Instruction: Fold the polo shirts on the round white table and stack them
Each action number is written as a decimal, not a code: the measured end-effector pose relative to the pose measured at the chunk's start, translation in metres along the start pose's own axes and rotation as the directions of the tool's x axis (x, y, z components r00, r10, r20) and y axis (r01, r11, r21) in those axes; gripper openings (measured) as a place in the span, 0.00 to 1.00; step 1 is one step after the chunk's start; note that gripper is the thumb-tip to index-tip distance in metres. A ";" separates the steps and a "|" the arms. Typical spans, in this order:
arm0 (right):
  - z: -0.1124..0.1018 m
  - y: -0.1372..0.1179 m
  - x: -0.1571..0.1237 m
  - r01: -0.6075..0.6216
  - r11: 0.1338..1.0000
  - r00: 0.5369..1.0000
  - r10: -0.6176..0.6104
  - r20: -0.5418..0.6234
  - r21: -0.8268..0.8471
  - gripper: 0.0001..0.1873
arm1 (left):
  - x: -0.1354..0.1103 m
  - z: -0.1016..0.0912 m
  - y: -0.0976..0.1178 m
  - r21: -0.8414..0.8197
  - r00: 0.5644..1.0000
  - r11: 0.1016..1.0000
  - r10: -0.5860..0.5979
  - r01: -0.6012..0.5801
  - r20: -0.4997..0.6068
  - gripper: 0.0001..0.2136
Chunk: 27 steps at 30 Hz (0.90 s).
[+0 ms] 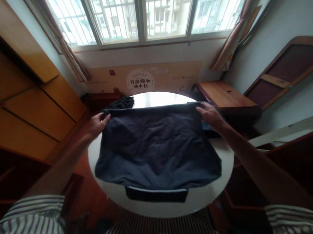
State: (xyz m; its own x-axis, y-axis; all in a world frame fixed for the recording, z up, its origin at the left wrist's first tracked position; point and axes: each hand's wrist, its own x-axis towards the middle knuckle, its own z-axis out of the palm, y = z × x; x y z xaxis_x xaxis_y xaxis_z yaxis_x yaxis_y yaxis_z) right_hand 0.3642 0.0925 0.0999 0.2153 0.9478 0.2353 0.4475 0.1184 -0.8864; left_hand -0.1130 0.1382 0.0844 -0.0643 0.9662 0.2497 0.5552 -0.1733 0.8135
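A dark navy garment [155, 148] lies spread over a round white table [204, 199]. My left hand [97, 123] pinches its far left corner. At the far right corner my right hand [211, 116] grips the same folded edge. Both hands hold that far edge stretched straight across the table. A dark band of cloth [157, 194] sticks out from under the garment near me. Another bunched dark cloth [121, 103] sits on the table beyond my left hand.
A wooden cabinet [26, 114] stands at the left. A low wooden desk [224, 95] stands to the right of the table, with a framed board [283, 70] leaning on the wall. A window [145, 15] with curtains lies ahead, above a printed cardboard panel [143, 79].
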 end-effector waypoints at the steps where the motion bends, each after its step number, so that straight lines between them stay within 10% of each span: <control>1: 0.012 0.005 0.000 0.045 0.986 0.998 -0.051 -0.031 -0.162 0.20 | 0.001 0.009 -0.011 0.079 1.000 0.997 0.015 -0.015 -0.002 0.25; 3: 0.038 0.012 -0.007 0.203 0.889 0.971 -0.236 -0.031 -0.409 0.22 | -0.003 0.026 -0.024 0.161 0.998 0.985 0.063 -0.061 -0.009 0.23; 6: 0.084 0.013 -0.030 0.464 0.761 0.885 -0.382 0.265 -0.454 0.23 | -0.024 0.059 -0.018 0.214 0.955 0.937 0.244 -0.277 0.168 0.20; 10: 0.138 0.015 -0.062 0.603 0.698 0.738 -0.305 0.602 -0.385 0.29 | -0.056 0.104 -0.003 0.220 0.693 0.749 0.403 -0.625 0.597 0.22; 12: 0.146 0.024 -0.072 0.612 0.664 0.724 -0.251 0.642 -0.430 0.31 | -0.066 0.113 -0.006 0.280 0.656 0.707 0.335 -0.650 0.676 0.24; 21: 0.081 0.074 -0.086 0.497 0.588 0.846 -0.168 0.505 -0.638 0.31 | -0.085 0.052 -0.079 0.568 0.908 0.745 0.120 -0.350 0.402 0.28; 27: 0.094 0.049 -0.081 0.453 0.606 0.869 -0.134 0.477 -0.654 0.34 | -0.070 0.034 -0.088 0.392 0.997 0.918 -0.072 0.059 0.019 0.34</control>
State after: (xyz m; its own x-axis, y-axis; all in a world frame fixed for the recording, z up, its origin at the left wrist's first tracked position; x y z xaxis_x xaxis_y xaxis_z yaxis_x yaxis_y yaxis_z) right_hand 0.2874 0.0498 -0.0003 -0.2871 0.9486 0.1332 0.9363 0.3073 -0.1702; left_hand -0.1289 0.0923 -0.0224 -0.0885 0.9796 0.1805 0.8310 -0.0273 0.5556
